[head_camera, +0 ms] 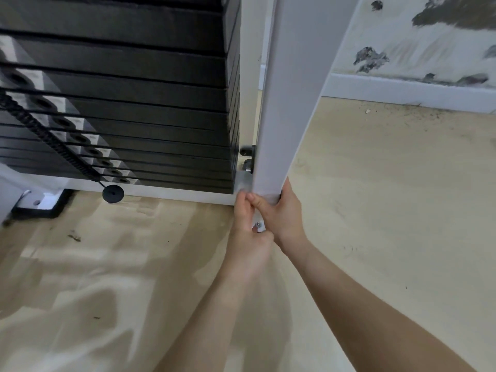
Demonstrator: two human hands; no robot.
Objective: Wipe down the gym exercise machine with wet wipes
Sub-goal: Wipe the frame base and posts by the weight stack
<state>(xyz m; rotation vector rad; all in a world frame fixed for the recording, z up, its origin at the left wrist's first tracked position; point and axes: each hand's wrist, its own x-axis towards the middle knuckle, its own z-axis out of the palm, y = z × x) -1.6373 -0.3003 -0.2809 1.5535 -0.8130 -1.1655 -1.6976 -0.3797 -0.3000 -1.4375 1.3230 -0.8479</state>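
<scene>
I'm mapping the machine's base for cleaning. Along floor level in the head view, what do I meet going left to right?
black foot pad → black round disc → left hand → right hand, gripping the white post

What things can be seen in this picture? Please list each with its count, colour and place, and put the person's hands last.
weight plates: one stack, black, left of the post
post: one, white, centre
base rail: one, white, under the plates
cord: one, black, coiled, across the front of the plates
disc: one, black, at the cord's lower end
bolt: one, silvery, between the hands
floor: beige, dusty
wall: pale with dark patches, upper right
baseboard: one, white, foot of the wall
left hand: fingers curled at the post's foot; what it holds is unclear
right hand: grips the post's foot
</scene>
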